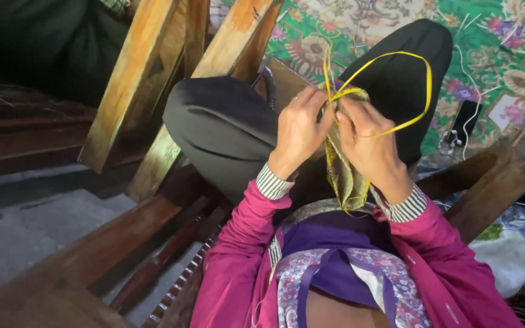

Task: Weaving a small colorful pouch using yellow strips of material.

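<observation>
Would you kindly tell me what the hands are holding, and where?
Both the left hand and right hand pinch the woven piece at its top edge.

Yellow strip, olive-gold woven piece, magenta sleeves with striped cuffs, green floral mat

A narrow olive-green woven strip hangs upright above the person's lap, pinched at its top end. A thin yellow strand loops up and outward from that top end.
</observation>
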